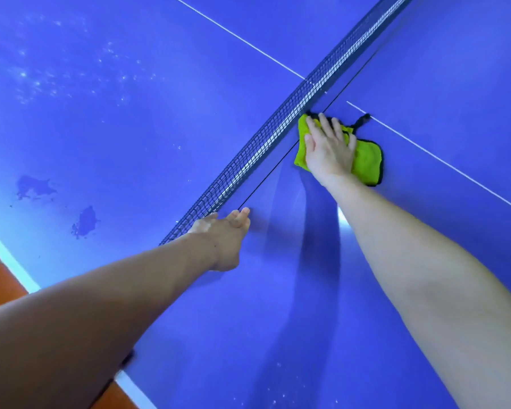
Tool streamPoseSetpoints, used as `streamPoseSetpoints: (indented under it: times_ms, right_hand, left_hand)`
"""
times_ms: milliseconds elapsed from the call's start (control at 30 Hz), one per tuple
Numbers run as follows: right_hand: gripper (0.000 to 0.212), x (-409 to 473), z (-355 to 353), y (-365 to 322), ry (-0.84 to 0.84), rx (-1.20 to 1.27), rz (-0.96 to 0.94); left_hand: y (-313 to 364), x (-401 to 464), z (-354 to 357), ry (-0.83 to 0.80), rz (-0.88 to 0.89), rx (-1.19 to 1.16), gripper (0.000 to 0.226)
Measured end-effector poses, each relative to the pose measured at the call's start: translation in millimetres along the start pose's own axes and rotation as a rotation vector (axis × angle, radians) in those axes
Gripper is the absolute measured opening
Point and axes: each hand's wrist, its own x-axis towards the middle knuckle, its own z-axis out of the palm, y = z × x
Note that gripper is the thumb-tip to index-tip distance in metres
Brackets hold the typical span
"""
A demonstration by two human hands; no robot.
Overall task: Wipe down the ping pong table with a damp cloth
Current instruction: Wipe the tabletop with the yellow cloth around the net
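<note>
no text or labels – none readable

The net (281, 125) runs across the counter (130, 113) from 7 o'clock to 1 o'clock. The cloth (366, 160) lies on the counter just right of the net, under the right hand (329, 149). The left hand (224, 234) rests by the net at 7 o'clock from the cloth.

Two bare forearms enter from the lower edge of the frame, one from the lower left, one from the lower right. No sleeve, watch, ring or glove shows on either. The left hand (224, 237) and the right hand (328, 149) are likewise uncovered, with short, unpainted nails.
</note>
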Motion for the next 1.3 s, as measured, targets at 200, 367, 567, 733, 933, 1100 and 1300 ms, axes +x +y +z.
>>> streamPoseSetpoints:
  times_ms: [200,367,567,733,933,1100,1300]
  right_hand:
    - [0.052,-115,16,-29,-0.017,0.023,-0.162]
    - [0.048,-238,17,-44,-0.010,0.001,-0.253]
    - [0.049,-263,20,-56,-0.052,-0.018,-0.227]
    - [0.047,-180,21,-87,-0.016,0.050,0.095]
    - [0.045,-201,34,-101,0.035,0.017,-0.118]
    - [0.044,-260,33,-84,-0.011,-0.011,-0.408]
    - [0.044,-337,20,-30,0.005,-0.018,-0.272]
  left_hand:
    - [4,-3,13,0.116,-0.061,-0.084,0.082]
    - [2,-27,39,0.259,-0.078,-0.248,0.062]
    - [-10,-70,77,0.323,-0.045,-0.324,0.047]
    - [-20,-78,100,0.333,-0.036,-0.290,0.046]
    - [-37,-83,120,0.356,0.000,-0.291,0.049]
    - [-39,-94,121,0.389,-0.029,-0.196,0.038]
    - [-9,-100,108,0.447,0.077,-0.117,0.025]
